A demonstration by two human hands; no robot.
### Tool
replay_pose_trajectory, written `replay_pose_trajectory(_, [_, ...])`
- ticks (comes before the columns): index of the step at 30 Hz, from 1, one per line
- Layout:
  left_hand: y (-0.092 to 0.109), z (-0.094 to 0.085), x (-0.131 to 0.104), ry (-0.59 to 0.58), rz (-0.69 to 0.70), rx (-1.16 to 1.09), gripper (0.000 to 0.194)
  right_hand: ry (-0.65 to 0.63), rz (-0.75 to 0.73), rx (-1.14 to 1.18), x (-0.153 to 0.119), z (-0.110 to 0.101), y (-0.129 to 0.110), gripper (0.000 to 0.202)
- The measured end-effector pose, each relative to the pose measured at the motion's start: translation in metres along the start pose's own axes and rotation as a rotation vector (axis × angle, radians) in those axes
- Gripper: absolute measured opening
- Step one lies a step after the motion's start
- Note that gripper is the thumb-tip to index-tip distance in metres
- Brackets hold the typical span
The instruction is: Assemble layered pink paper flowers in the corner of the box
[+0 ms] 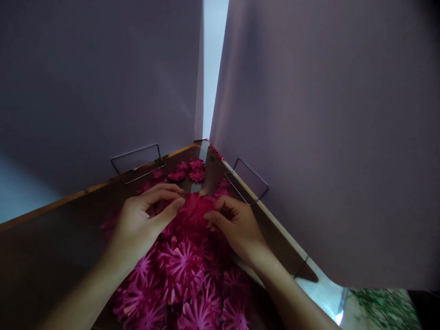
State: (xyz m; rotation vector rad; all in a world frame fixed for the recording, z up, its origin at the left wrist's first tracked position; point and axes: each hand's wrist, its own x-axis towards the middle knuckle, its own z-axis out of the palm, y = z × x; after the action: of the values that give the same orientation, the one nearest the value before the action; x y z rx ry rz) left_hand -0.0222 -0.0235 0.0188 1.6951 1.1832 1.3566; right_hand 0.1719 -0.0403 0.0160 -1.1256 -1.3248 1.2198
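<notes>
Between my two hands is a pink-red petalled flower piece (195, 210), somewhat blurred. My left hand (154, 208) pinches its left edge with thumb and forefinger. On the other side, my right hand (228, 220) has thumb and fingers pressed together at the flower's right edge. Below and nearer to me lies a large heap of pink flower pieces (184, 263) on the dark brown table (51, 247). A few more pink flowers (197, 175) rest beyond my hands, toward the far corner.
Tall grey panels stand at the left (103, 82) and right (326, 137), meeting near a bright gap. A wire frame (137, 151) is at the left panel's foot, another (252, 201) at the right. Green material (385, 307) shows at the lower right.
</notes>
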Motion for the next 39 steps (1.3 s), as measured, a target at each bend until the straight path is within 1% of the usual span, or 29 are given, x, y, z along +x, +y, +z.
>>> replay_pose_trajectory(2, [0.0, -0.001, 0.0, 0.022, -0.016, -0.022, 0.009, 0.007, -0.006, 0.013, 0.001, -0.001, 0.0, 0.025])
replay_pose_trajectory(4, [-0.001, -0.003, 0.0, 0.059, -0.073, -0.055, 0.012, 0.009, -0.006, 0.027, 0.001, -0.002, 0.0, 0.025])
replay_pose_trajectory(6, [-0.001, -0.006, 0.001, 0.115, -0.154, -0.151, 0.016, 0.014, -0.003, 0.031, 0.002, -0.003, 0.001, 0.024])
replay_pose_trajectory(8, [-0.002, -0.009, 0.003, 0.179, -0.214, -0.27, 0.016, 0.028, 0.0, 0.029, 0.003, -0.005, 0.002, 0.024])
replay_pose_trajectory(10, [-0.001, -0.011, 0.005, 0.235, -0.243, -0.346, 0.015, 0.03, -0.003, 0.041, 0.004, -0.006, 0.003, 0.023])
replay_pose_trajectory(12, [-0.001, -0.011, 0.007, 0.251, -0.26, -0.364, 0.016, 0.022, 0.002, 0.079, 0.004, -0.006, 0.004, 0.019])
replay_pose_trajectory(13, [-0.001, -0.01, 0.007, 0.239, -0.271, -0.363, 0.016, 0.022, 0.007, 0.103, 0.004, -0.005, 0.005, 0.019])
replay_pose_trajectory(15, [0.0, -0.008, 0.006, 0.196, -0.294, -0.369, 0.017, 0.03, 0.001, 0.137, 0.004, -0.003, 0.004, 0.029])
replay_pose_trajectory(17, [0.0, -0.004, 0.003, 0.142, -0.326, -0.397, 0.019, 0.033, -0.024, 0.113, 0.002, -0.001, 0.004, 0.036])
replay_pose_trajectory(20, [0.001, 0.0, -0.001, 0.077, -0.375, -0.472, 0.022, 0.001, -0.028, 0.007, -0.002, 0.0, 0.002, 0.022])
replay_pose_trajectory(22, [0.0, 0.002, -0.004, 0.032, -0.374, -0.491, 0.021, -0.041, -0.004, -0.021, -0.005, 0.0, 0.0, 0.017])
replay_pose_trajectory(25, [-0.002, 0.004, -0.007, -0.045, -0.331, -0.449, 0.018, -0.145, -0.03, -0.009, -0.009, -0.001, -0.002, 0.033])
replay_pose_trajectory(26, [-0.003, 0.004, -0.008, -0.062, -0.32, -0.429, 0.017, -0.17, -0.048, 0.005, -0.009, -0.002, -0.003, 0.035])
replay_pose_trajectory(28, [-0.003, 0.004, -0.008, -0.088, -0.319, -0.396, 0.016, -0.171, -0.064, 0.03, -0.009, -0.002, -0.004, 0.031])
replay_pose_trajectory(32, [0.002, 0.005, -0.008, -0.122, -0.326, -0.386, 0.019, -0.087, -0.001, 0.028, -0.007, -0.001, -0.004, 0.022])
replay_pose_trajectory(34, [0.003, 0.005, -0.008, -0.124, -0.328, -0.385, 0.019, -0.066, 0.025, 0.027, -0.006, -0.001, -0.004, 0.019])
replay_pose_trajectory(39, [0.001, 0.002, -0.009, -0.06, -0.366, -0.416, 0.021, -0.055, 0.049, -0.031, -0.005, 0.0, -0.005, 0.017])
